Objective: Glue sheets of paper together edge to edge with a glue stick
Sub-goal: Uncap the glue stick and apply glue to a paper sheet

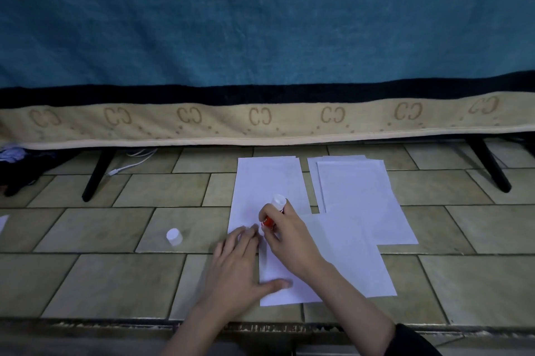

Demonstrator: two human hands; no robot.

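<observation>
White glue stick (273, 212) held in my right hand (289, 235) grip, tip on the near sheet (333, 257) edge; left hand (234, 266) flat, pinning paper to the floor (115, 277). Next: steady stroke along the edge.

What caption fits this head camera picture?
Right hand rubs glue stick on paper; left hand holds it.

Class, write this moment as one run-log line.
right hand: holds glue stick, tip down on paper | left hand: flat, pinning sheet | cap: off, on floor
</observation>
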